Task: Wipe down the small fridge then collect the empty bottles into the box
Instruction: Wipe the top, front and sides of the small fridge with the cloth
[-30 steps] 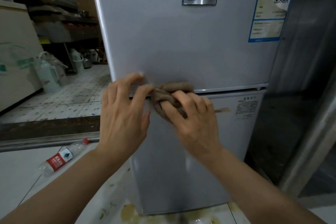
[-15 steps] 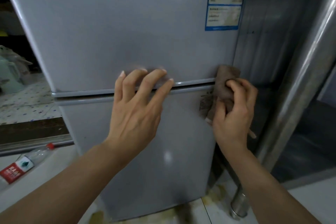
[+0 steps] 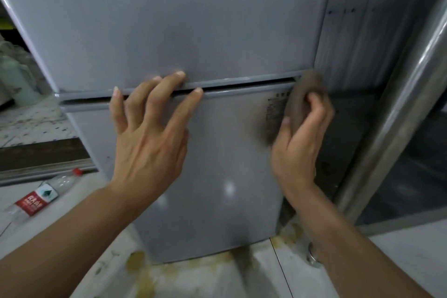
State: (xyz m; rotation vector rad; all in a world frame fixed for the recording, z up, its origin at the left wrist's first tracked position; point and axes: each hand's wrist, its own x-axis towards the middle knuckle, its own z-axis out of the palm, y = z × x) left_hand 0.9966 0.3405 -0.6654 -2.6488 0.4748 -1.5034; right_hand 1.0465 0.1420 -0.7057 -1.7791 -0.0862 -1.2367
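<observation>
A small grey two-door fridge (image 3: 183,31) fills the view in front of me. My left hand (image 3: 150,133) lies flat with spread fingers on the seam between the upper and lower doors. My right hand (image 3: 302,138) grips a brown cloth (image 3: 302,99) against the fridge's right edge at the door seam; the cloth is blurred. An empty plastic bottle (image 3: 42,194) with a red label and red cap lies on the floor to the left of the fridge. No box is in view.
A shiny metal post (image 3: 396,109) rises right of the fridge beside a dark gap. The tiled floor (image 3: 217,278) under the fridge has yellowish stains. A pale green jug (image 3: 17,79) stands at far left past a dark threshold.
My right hand has carried the cloth from the middle of the door seam to the fridge's right edge. My left hand stays spread on the seam. The view has moved closer and lower.
</observation>
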